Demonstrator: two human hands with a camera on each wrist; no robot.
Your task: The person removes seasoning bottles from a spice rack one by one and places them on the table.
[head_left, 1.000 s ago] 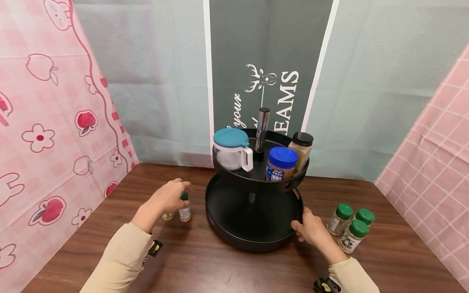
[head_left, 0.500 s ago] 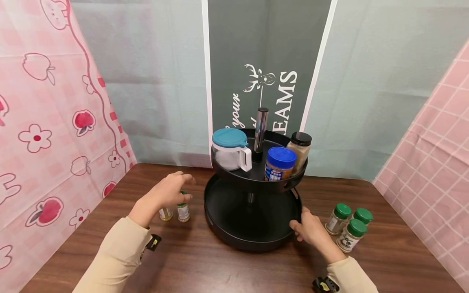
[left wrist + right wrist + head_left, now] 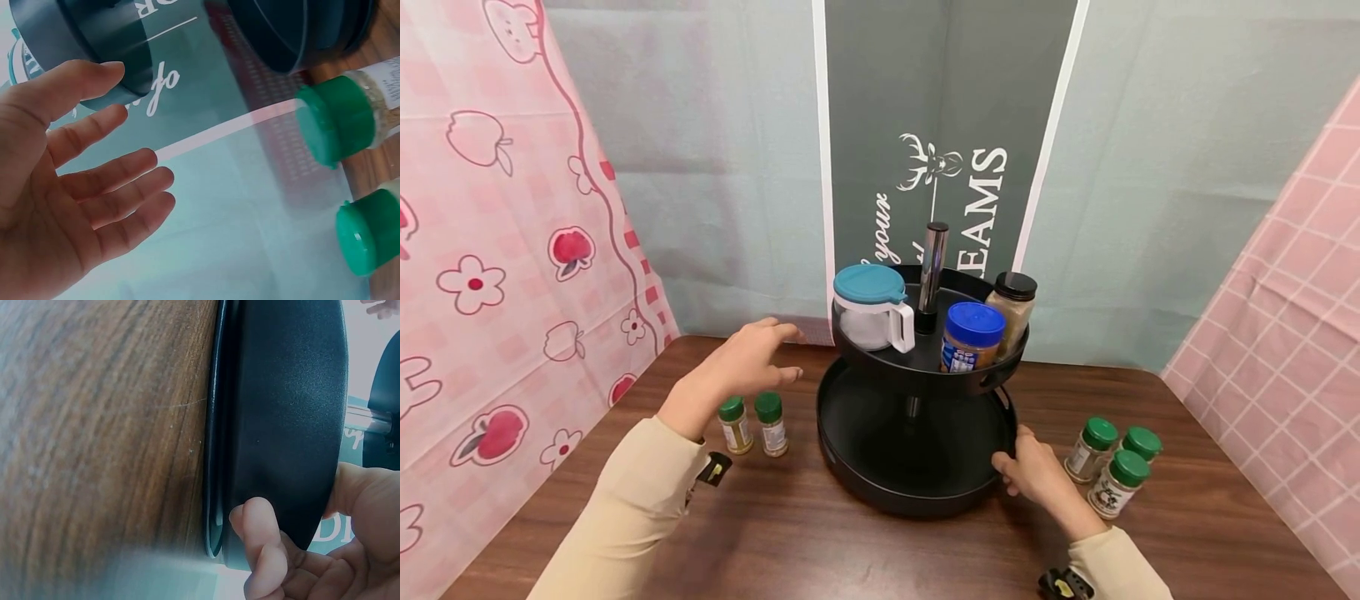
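Observation:
My left hand (image 3: pixel 737 367) hovers with spread, relaxed fingers over two green-capped spice jars, the left one (image 3: pixel 736 429) and the right one (image 3: pixel 772 425). Its palm holds nothing in the left wrist view, where the green caps (image 3: pixel 334 122) lie apart from the fingers. On the right, my other hand (image 3: pixel 1037 471) grips the lower rim of a black two-tier turntable (image 3: pixel 917 504). In the right wrist view the fingertips (image 3: pixel 257 519) lie against the outer wall, with the thumb over the edge. The lower tier's visible floor is bare.
The upper tier carries a teal-lidded glass jar (image 3: pixel 870 308) with a white handle, a blue-lidded jar (image 3: pixel 973 337) and a black-lidded jar (image 3: pixel 1015 304). Three green-capped spice jars (image 3: pixel 1112 483) stand right of the turntable. Printed cloths hang behind and at both sides.
My left hand has risen up and away from the two left spice jars, which now show fully on the table. The right hand stays on the turntable's rim.

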